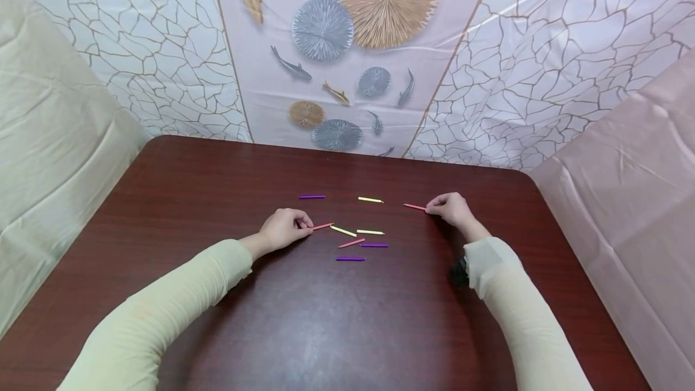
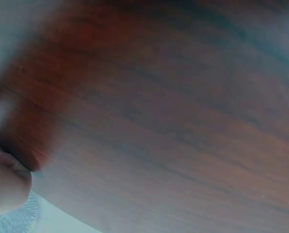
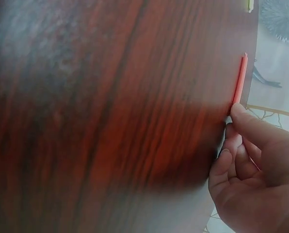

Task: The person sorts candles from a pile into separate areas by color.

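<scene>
In the head view, my left hand (image 1: 285, 228) pinches one end of a thin pink candle (image 1: 323, 226), whose other end points right toward a yellow candle (image 1: 343, 231). My right hand (image 1: 452, 209) grips a second pink candle (image 1: 414, 206) between thumb and fingertips, its free end pointing left. The right wrist view shows that pink candle (image 3: 241, 77) sticking out past my thumb, low over the table. Only part of my left hand (image 2: 8, 182) shows at the edge of the left wrist view, and its candle is hidden there.
Between the hands lie more candles: a third pink one (image 1: 352, 243), yellow ones (image 1: 370, 200) (image 1: 370, 232) and purple ones (image 1: 312, 197) (image 1: 374, 245) (image 1: 350, 259). The dark wooden table (image 1: 304, 330) ends at patterned cloth (image 1: 326, 107) behind, with plain cloth at both sides.
</scene>
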